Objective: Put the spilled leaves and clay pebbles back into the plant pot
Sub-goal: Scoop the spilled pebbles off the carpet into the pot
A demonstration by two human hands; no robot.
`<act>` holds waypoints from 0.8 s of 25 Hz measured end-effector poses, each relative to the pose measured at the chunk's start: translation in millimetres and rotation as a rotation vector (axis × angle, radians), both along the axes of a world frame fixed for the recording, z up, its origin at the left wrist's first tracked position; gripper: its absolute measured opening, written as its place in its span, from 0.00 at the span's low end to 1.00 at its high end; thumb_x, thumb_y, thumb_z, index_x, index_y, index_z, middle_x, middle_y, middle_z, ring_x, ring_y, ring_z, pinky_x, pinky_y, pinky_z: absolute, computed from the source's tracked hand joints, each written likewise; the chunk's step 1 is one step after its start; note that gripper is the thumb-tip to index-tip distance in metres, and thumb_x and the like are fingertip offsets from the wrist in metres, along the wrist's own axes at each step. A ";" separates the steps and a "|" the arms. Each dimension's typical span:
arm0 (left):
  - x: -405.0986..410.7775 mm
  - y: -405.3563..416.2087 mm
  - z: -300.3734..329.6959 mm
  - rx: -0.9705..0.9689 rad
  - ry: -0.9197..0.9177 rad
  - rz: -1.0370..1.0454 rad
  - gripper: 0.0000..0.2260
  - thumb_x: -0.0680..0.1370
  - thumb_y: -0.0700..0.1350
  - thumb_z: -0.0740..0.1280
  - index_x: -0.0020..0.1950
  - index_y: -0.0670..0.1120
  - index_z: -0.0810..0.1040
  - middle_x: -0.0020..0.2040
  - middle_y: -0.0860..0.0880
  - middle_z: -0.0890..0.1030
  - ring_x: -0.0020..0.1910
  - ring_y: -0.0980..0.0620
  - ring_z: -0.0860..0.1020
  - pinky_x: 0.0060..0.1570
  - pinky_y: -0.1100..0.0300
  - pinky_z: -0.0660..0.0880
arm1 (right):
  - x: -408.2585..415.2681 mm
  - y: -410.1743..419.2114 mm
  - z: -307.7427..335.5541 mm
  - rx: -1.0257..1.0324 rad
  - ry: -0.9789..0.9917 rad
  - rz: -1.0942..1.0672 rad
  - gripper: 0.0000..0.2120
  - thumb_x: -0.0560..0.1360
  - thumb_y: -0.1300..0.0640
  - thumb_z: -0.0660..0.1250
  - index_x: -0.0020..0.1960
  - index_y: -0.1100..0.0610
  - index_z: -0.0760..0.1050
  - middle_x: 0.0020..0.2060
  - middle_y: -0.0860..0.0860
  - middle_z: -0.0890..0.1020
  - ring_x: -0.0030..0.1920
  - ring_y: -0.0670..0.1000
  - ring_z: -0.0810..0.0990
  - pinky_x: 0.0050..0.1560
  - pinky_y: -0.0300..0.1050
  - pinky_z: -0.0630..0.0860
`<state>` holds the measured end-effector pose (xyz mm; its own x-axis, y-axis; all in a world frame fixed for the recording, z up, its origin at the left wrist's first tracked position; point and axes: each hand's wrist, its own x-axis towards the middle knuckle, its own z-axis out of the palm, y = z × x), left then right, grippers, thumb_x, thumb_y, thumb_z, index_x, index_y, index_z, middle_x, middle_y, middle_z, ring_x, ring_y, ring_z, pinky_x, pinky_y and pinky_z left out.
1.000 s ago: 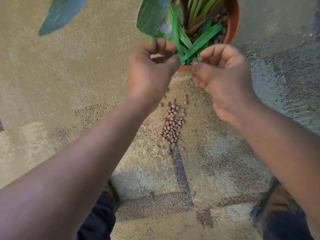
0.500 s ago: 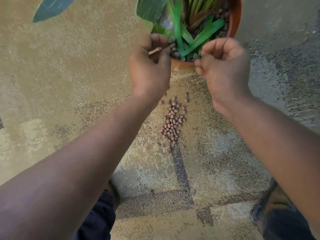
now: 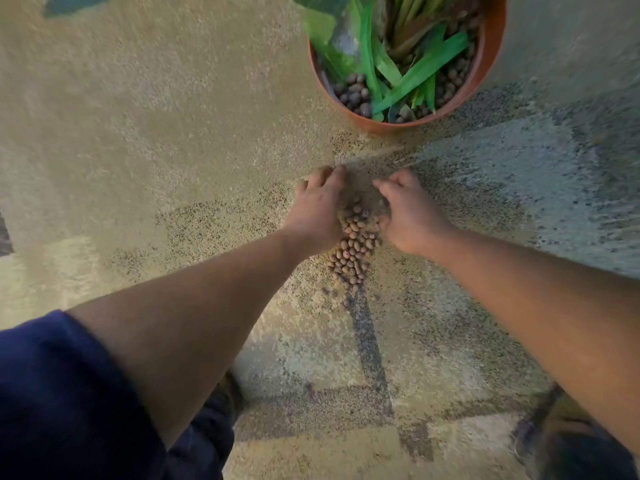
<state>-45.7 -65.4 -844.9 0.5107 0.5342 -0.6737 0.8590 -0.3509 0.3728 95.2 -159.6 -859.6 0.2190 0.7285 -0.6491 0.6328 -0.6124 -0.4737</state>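
Brown pebbles (image 3: 353,242) lie between our left hand (image 3: 317,211) and right hand (image 3: 412,216), fingers loosely curved, gripping nothing. We judge scooping comes next, then the pot (image 3: 490,53).

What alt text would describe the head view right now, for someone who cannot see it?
Both hands, the left hand and the right hand, are down on the speckled floor, cupped either side of a pile of spilled clay pebbles. Beyond them stands the orange plant pot, holding green leaves and more pebbles.
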 end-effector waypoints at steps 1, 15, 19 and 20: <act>4.1 1.4 -0.2 0.015 -0.001 -0.081 0.44 0.70 0.27 0.62 0.82 0.51 0.55 0.78 0.49 0.60 0.75 0.42 0.60 0.76 0.45 0.62 | 1.2 -0.1 -2.3 0.023 -0.044 0.071 0.25 0.78 0.64 0.70 0.73 0.59 0.69 0.68 0.56 0.67 0.57 0.51 0.75 0.65 0.40 0.72; -9.2 -7.4 -21.3 0.087 -0.042 -0.045 0.16 0.81 0.32 0.62 0.64 0.49 0.75 0.58 0.52 0.70 0.55 0.51 0.75 0.57 0.57 0.80 | 0.3 -19.8 -3.1 0.009 -0.101 0.105 0.02 0.80 0.62 0.67 0.49 0.57 0.76 0.49 0.51 0.77 0.46 0.50 0.77 0.54 0.44 0.80; -5.1 -5.5 -21.2 0.125 -0.094 0.086 0.12 0.81 0.33 0.61 0.55 0.48 0.79 0.54 0.53 0.72 0.49 0.50 0.75 0.48 0.65 0.76 | -5.2 -10.4 -4.8 0.039 0.008 -0.240 0.12 0.78 0.66 0.67 0.60 0.56 0.79 0.55 0.50 0.80 0.50 0.50 0.82 0.54 0.44 0.84; -4.6 -4.4 -20.9 0.119 -0.095 0.094 0.13 0.80 0.32 0.61 0.54 0.48 0.80 0.54 0.52 0.73 0.50 0.50 0.76 0.45 0.67 0.74 | -7.3 -8.6 -4.7 0.052 0.018 -0.211 0.15 0.78 0.66 0.67 0.63 0.56 0.79 0.58 0.51 0.79 0.54 0.51 0.81 0.58 0.46 0.83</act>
<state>-50.4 -69.9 -865.9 0.5128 0.6560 -0.5538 0.8531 -0.3172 0.4141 87.9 -168.2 -864.3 0.3584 0.7003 -0.6174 0.4844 -0.7048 -0.5182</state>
